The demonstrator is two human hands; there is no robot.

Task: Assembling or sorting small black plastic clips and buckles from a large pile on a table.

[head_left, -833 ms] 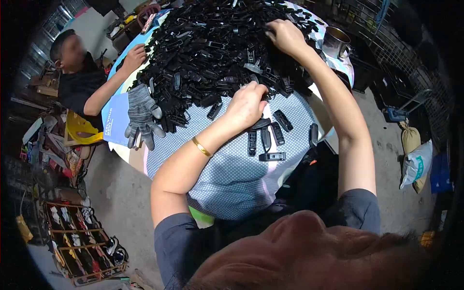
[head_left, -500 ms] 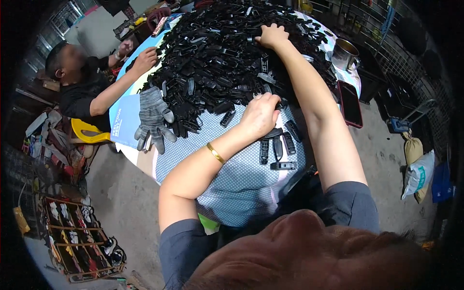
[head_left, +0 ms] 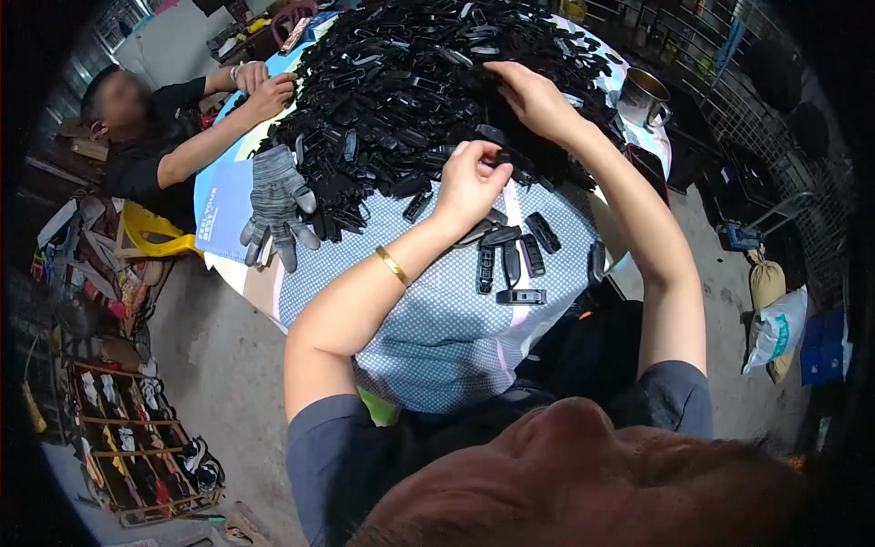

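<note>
A big heap of black plastic clip-like pieces point(head_left: 392, 100) covers the far part of a cloth-covered table point(head_left: 365, 264). At the heap's near edge, my left hand point(head_left: 467, 190), with a gold bangle above its wrist, has thumb and fingers bent together in a pinch. Dark pieces lie right at its fingertips, and what it grips cannot be made out. My right hand point(head_left: 540, 108) reaches over the heap farther right, fingers stretched leftward and the thumb apart from them. Several loose black clip pieces point(head_left: 521, 297) lie on the cloth nearer to me, below my left hand.
A grey knit glove point(head_left: 278, 205) rests on a blue printed sheet point(head_left: 221, 219) at the left. Across the left edge, a co-worker point(head_left: 150, 137) has both hands at the heap. A metal mug point(head_left: 643, 98) and a phone point(head_left: 643, 164), partly behind my right forearm, are at the right.
My right hand has come back nearer to me over the heap, its elbow bending outward. My left hand has lifted away from the loose pieces toward the heap. The co-worker's hands have come together.
</note>
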